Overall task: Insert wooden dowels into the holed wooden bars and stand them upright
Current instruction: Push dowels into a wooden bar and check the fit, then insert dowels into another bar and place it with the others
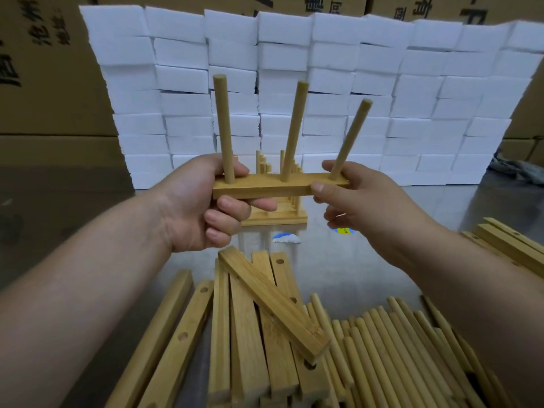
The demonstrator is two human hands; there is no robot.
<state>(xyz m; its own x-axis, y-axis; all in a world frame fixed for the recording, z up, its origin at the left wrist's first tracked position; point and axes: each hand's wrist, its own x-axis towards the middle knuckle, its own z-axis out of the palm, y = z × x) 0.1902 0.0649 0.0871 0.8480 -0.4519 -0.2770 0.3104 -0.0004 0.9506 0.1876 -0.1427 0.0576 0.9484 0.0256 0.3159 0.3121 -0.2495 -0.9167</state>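
Currently: the holed bar [273, 187] is held in the air above the tabletop [353, 260], roughly level, with three dowels standing in it. The left grip [200, 201] wraps the bar's left end, thumb by the foot of the left dowel [223, 128], fingers curled beneath. The right grip [362, 201] pinches the right end, thumb on the front edge, forefinger behind the foot of the right dowel [350, 139]. The left dowel reads near upright, the middle dowel [294, 131] leans a little and the right dowel leans clearly outward. Some of that may be lens distortion; I cannot separate the two. Judgement: insertion looks done; what remains is seating, squaring and setting down. To do it well, steady the bar with the left grip and press the right dowel straight down its hole. Check that all three run parallel, then lower the bar flat beside the finished assemblies [276, 216] just behind, not onto them. Release only once it sits flat. Spare bars [259, 319] and loose dowels [397, 343] lie heaped in the foreground.
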